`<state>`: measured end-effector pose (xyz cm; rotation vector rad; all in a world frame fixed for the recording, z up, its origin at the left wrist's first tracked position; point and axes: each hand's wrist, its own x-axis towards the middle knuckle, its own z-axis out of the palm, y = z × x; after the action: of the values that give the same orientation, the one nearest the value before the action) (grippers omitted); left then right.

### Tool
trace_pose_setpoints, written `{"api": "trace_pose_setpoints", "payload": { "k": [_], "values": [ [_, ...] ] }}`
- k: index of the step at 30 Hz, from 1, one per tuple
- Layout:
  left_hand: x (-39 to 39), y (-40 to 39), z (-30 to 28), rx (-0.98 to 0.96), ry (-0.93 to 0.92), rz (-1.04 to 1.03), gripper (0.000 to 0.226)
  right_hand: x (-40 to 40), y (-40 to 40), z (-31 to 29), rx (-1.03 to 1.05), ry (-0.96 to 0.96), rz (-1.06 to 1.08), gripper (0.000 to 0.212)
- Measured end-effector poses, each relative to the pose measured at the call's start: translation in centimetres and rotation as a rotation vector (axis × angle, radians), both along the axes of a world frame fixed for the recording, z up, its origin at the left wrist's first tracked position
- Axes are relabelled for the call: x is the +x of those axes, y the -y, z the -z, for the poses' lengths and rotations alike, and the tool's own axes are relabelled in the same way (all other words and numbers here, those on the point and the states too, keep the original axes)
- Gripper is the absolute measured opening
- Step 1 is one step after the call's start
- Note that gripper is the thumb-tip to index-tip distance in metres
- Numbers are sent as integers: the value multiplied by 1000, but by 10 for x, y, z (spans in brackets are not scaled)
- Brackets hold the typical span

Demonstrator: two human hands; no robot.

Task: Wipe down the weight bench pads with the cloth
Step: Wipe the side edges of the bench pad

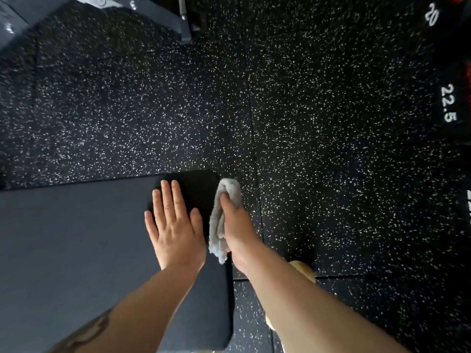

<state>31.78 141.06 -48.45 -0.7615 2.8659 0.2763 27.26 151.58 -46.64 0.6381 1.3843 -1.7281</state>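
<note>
Your left hand lies flat, fingers straight, near the bench pad's far right corner. Your right hand grips the grey cloth against the pad's right edge.

Left hand flat, fingers straight, palm down; right hand curled in grip, forearm extended

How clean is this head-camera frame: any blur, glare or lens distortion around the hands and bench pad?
Head view: the left hand, flat on the dark padded bench pad, and the right hand, gripping the grey cloth, are fairly sharp; the speckled rubber floor smears toward the edges; glare on the shiny dark surface top left; wide-angle bending tilts the weight numbers.
</note>
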Motion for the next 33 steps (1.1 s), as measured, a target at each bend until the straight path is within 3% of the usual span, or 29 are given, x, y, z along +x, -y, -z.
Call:
{"api": "trace_pose_setpoints", "payload": {
  "k": [4,7,16,22,24,26,30,33],
  "values": [
    [1,4,-2,26,25,13,64,49,-7,-1,19,124,46,23],
    [1,4,-2,28,24,4,64,69,-12,5,25,195,52,36],
    [-2,7,-5,62,42,5,65,-8,4,9,49,117,15,36],
    [0,2,-5,31,39,-19,64,51,-11,8,111,349,-24,42],
    [-1,-1,-5,12,11,-33,62,39,-6,6,107,306,-56,46],
    [-4,-6,-5,14,-8,-62,62,8,1,1,76,274,24,34],
    [-19,4,-5,47,-52,-212,65,-55,11,0,90,43,-106,36],
    [-30,19,-4,43,-38,-249,65,-58,8,9,154,62,-157,37]
  ]
}}
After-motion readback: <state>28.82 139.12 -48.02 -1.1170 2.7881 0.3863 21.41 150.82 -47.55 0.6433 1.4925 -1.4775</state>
